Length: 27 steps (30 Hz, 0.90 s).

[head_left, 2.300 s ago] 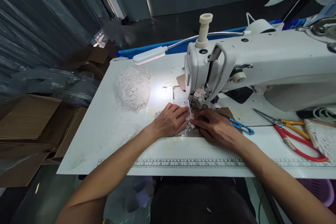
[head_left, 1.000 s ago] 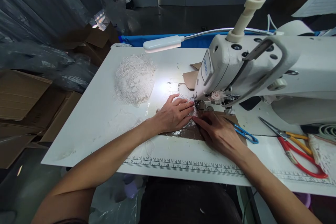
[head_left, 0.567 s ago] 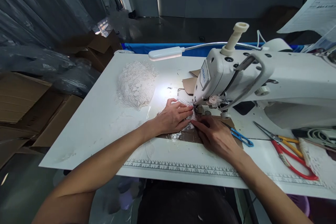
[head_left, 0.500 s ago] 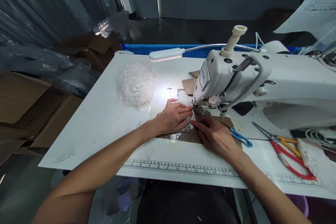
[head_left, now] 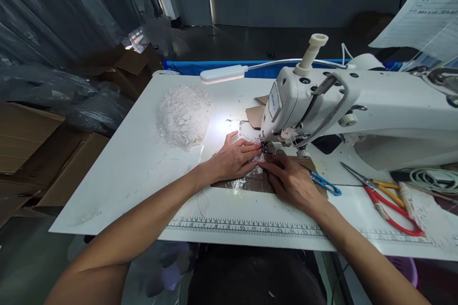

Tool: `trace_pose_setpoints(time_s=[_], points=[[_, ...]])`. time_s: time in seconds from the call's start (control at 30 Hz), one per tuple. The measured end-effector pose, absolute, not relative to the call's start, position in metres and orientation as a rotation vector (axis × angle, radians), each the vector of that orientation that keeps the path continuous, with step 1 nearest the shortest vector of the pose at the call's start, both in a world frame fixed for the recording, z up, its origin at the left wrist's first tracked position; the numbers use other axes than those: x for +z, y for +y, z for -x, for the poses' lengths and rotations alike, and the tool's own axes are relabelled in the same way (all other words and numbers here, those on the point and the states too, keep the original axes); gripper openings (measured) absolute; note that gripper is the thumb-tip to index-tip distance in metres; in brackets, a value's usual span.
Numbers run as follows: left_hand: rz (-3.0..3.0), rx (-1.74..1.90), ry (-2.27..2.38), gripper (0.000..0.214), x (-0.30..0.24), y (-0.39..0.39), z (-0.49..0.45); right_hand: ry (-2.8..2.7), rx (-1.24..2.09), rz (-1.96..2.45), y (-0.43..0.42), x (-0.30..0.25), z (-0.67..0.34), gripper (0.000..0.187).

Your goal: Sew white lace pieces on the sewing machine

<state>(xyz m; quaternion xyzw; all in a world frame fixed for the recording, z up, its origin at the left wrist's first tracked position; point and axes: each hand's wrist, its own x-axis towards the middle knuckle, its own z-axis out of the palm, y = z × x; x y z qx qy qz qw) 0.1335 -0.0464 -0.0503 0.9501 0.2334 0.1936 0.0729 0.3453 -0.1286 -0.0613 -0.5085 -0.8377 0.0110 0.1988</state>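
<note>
A white sewing machine stands on the white table, its needle end over a small piece of white lace. My left hand lies flat on the lace, fingers stretched toward the needle. My right hand rests on a brown paper sheet just right of the lace, fingers pressed together and pointing at the presser foot. Both hands meet fingertip to fingertip right in front of the needle.
A heap of white lace lies at the table's left. Blue thread snips and red-handled scissors lie to the right. A gooseneck lamp lights the needle area. A printed ruler runs along the front edge. Cardboard boxes stand left.
Both hands stay pressed on the lace at the needle and have crept slightly toward it. The view has shifted as my head moved.
</note>
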Motion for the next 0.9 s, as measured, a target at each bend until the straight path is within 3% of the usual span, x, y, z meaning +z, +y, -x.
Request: trace_pose_setpoints(time_s=[0.9], points=[[-2.968, 0.606, 0.673, 0.028, -0.052, -0.05, -0.139, -2.229, 0.273, 1.416, -0.127, -0.064, -0.351, 0.039]])
